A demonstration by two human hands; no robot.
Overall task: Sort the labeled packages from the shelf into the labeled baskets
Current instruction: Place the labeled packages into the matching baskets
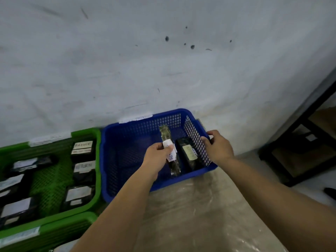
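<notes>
A blue mesh basket [127, 142] stands on the floor against the wall. My left hand [157, 157] reaches into it and grips a long narrow dark package [166, 135] with a white handwritten label, held lengthwise above the basket floor. A second black labeled package [189, 153] leans along the basket's right wall. My right hand [217, 147] clasps the right rim of the blue basket, fingers curled over the edge.
A green basket [54, 180] to the left holds several black packages with white labels. Another green basket [60, 231] sits nearer, at the lower left. A black metal shelf frame [298, 160] stands at the right. Clear plastic sheeting [200, 215] covers the floor.
</notes>
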